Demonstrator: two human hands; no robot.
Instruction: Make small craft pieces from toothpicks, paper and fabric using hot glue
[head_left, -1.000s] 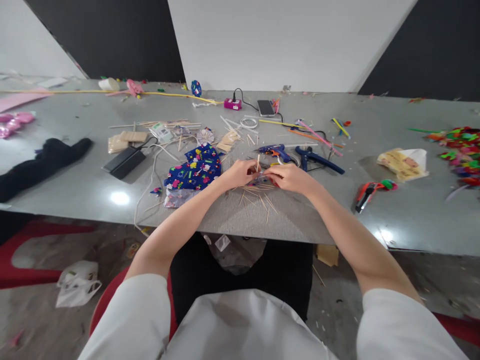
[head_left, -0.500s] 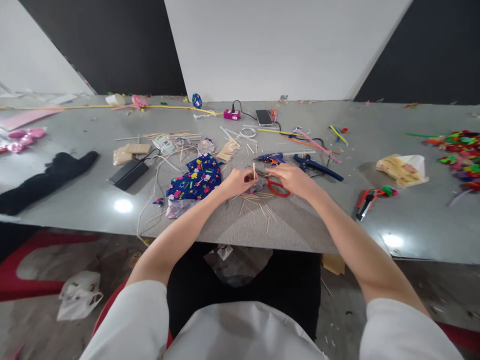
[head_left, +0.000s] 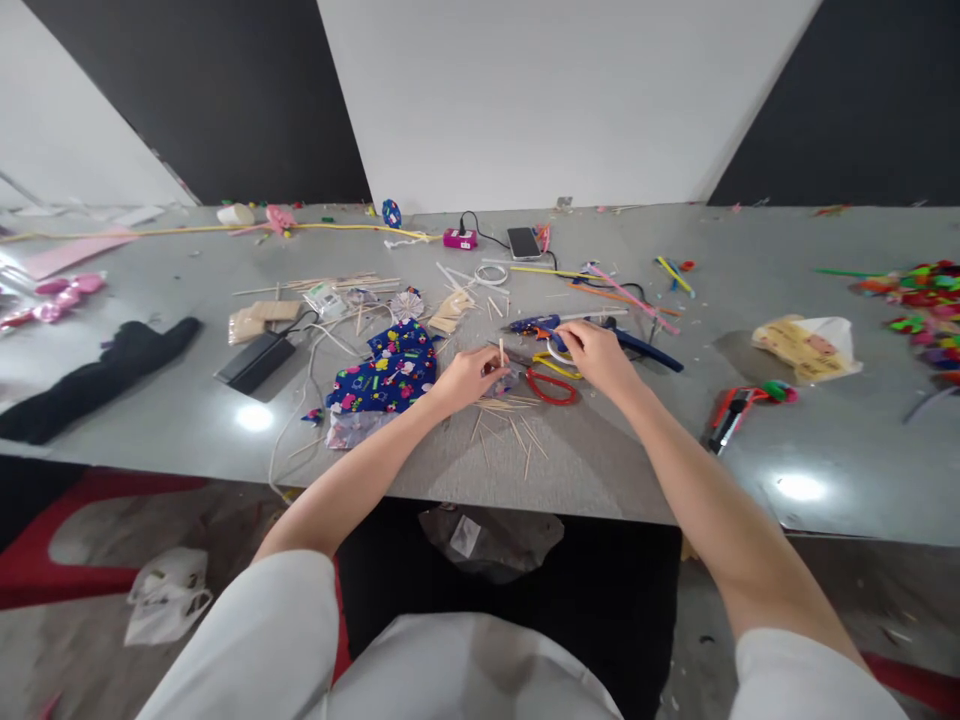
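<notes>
Between the fingertips of my left hand [head_left: 466,380], a short pale stick [head_left: 502,350] stands upright. My right hand [head_left: 594,352] is closed, fingertips together beside the blue glue gun [head_left: 534,324]; what they hold, if anything, is too small to tell. Just below those fingertips are a white curved piece [head_left: 556,352] and a yellow handle [head_left: 559,362]. The red scissor handles [head_left: 552,388] lie between the hands. Thin wooden sticks [head_left: 523,432] are spread on the table in front. Blue patterned fabric [head_left: 386,375] rests left of my left hand.
A black adapter [head_left: 257,362] and cables lie left. Behind are a phone [head_left: 523,242] and a pink box [head_left: 460,239]. Blue-handled pliers [head_left: 651,352], a cutter knife [head_left: 731,420] and a paper packet [head_left: 808,347] lie right. A black cloth [head_left: 97,378] is far left.
My right hand has moved right, away from my left hand, uncovering the yellow handle and white curved piece. My left hand still holds the stick. The view has shifted slightly.
</notes>
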